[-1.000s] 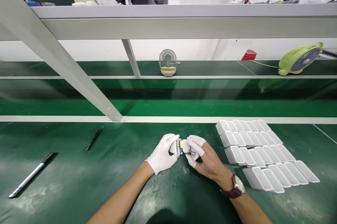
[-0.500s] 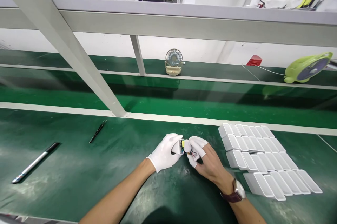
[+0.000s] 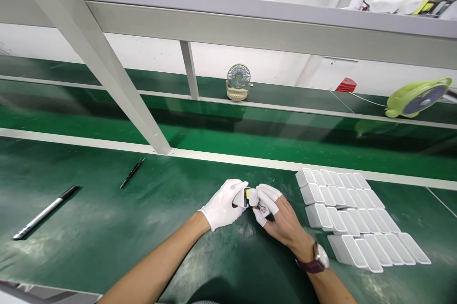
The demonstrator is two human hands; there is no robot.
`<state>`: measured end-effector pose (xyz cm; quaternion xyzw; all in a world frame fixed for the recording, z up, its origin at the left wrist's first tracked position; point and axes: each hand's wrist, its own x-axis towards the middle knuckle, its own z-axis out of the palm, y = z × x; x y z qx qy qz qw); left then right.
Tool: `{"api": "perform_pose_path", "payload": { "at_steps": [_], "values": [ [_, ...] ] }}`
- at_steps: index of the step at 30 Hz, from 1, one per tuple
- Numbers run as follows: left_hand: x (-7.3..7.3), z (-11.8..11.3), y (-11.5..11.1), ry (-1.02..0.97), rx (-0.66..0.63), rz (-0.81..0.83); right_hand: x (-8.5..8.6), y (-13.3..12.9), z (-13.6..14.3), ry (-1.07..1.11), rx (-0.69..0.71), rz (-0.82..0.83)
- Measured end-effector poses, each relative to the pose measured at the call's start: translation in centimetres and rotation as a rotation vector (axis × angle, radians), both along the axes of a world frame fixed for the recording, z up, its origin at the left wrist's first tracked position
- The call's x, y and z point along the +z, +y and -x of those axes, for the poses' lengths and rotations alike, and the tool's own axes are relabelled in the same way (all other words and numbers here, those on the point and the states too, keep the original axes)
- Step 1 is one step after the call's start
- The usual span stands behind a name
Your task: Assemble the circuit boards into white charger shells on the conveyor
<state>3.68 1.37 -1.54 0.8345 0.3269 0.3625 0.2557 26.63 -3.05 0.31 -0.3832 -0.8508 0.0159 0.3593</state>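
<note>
My left hand, in a white glove, is closed around a small white plastic case. At the case's right-hand opening a circuit board with a yellow component shows in part. My right hand, with white covers on some fingertips, pinches a white piece up against the board. Thin wires and another white part lie under the right fingers, partly hidden. Both hands meet just above the green worktop.
Rows of white plastic cases stand to the right. A black pen-like tool and a silver-and-black marker lie at left. A slanted metal post rises beyond them. Small fan and green fan sit behind.
The view has shifted slightly. Slightly less of the circuit board shows between the case and the white piece. Both hands keep nearly the same pose and hold.
</note>
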Motion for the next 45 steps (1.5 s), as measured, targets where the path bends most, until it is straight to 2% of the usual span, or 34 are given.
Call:
{"api": "perform_pose_path", "payload": {
  "at_steps": [26, 36, 45],
  "values": [
    [-0.01, 0.13, -0.15, -0.003, -0.003, 0.022, -0.09, -0.05, -0.03, -0.045, -0.017, -0.026],
    [-0.13, 0.18, -0.09, 0.000, -0.022, 0.010, -0.07, -0.16, -0.20, 0.007, 0.004, 0.029],
    [-0.14, 0.11, -0.15, -0.007, -0.009, 0.021, 0.31, -0.21, -0.04, 0.002, -0.007, -0.011]
  ]
}}
